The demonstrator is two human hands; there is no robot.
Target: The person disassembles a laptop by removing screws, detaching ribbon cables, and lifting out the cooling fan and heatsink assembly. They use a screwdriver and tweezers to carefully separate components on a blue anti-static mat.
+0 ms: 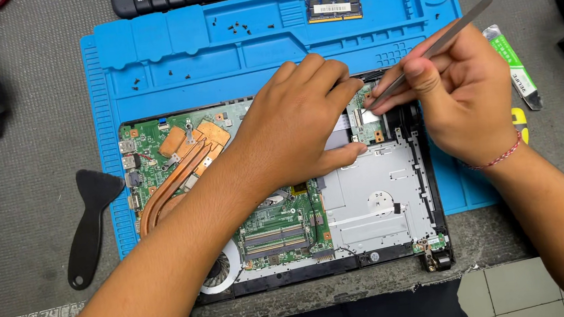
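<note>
Right hand pinches tweezers (tips hidden); left hand, fingers together, covers the laptop board.

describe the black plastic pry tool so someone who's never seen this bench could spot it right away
Start from the blue silicone work mat under the opened laptop. Just off the mat's left edge, on the grey bench surface, lies the black plastic pry tool. It is flat and matte, with a wide spade head and a hole at the handle end, unlike the metal tweezers in the right hand.
</note>
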